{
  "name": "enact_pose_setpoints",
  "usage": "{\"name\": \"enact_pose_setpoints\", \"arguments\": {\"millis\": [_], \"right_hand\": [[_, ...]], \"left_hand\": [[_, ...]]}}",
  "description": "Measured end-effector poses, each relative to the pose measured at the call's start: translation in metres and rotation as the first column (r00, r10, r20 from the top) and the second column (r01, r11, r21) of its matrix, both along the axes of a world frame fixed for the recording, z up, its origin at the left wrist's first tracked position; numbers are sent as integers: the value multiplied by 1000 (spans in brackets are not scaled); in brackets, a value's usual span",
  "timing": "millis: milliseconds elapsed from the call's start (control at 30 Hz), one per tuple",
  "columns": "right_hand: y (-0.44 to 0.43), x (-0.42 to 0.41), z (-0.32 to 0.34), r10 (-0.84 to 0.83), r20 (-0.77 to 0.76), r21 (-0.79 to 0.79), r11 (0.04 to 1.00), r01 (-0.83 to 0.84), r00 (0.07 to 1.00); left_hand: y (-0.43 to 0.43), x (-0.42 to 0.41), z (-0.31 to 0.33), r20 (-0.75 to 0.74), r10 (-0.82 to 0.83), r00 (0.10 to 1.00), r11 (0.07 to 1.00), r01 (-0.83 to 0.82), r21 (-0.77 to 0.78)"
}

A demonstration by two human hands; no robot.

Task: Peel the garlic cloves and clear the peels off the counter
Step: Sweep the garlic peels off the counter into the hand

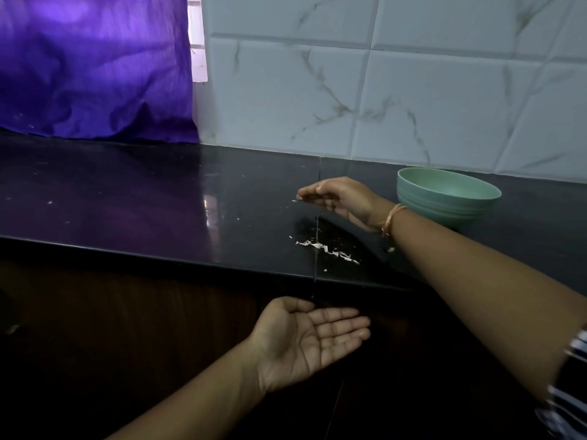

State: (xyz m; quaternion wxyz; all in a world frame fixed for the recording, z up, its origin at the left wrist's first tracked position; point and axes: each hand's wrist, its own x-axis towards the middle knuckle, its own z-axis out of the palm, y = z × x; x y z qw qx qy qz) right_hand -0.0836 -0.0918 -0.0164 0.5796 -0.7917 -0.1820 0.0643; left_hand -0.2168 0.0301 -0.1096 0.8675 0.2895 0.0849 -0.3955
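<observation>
Lying in a line near the counter's (158, 201) front edge: garlic peels (327, 250). Right hand (340, 198), fingers straight, sits just behind them; left hand (305, 338), palm up, relaxed, below the edge.

Left of the right hand (336, 198), the dark counter (143, 201) runs open as far as the purple curtain (95, 74), with only a few pale specks on it. Just beside that hand's wrist, on its right, stands a green bowl (444, 198). Behind the bowl, the tiled wall (381, 90) closes off the rear. Between the right hand and the counter's front edge lies a thin, flat line of peels (327, 249). The left hand (305, 338) is held palm up below and in front of that edge, with open space to its left. The right forearm crosses above on its right.
</observation>
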Motion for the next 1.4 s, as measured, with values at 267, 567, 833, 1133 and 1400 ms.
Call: {"name": "enact_pose_setpoints", "arguments": {"millis": [267, 567, 833, 1133, 1400], "right_hand": [[30, 32, -7, -17, 102, -476, 877, 64, 995], [-1, -7, -8, 166, 15, -246, 956, -158, 986], [-18, -57, -13, 277, -19, -156, 948, -276, 961], [-10, -97, -20, 200, 14, 70, 977, -200, 980], [-3, -112, -20, 302, -2, 217, 931, -294, 953]], "left_hand": [[-1, 1, 4, -37, -8, 999, 995, 4, -99], [-2, -1, 7, -37, 2, 999, 994, -6, -112], [-3, -5, 12, -41, 39, 998, 993, -44, -113], [-1, -5, 15, -65, 54, 996, 988, -62, -140], [0, -3, 15, -75, 58, 995, 990, -67, -123]]}}
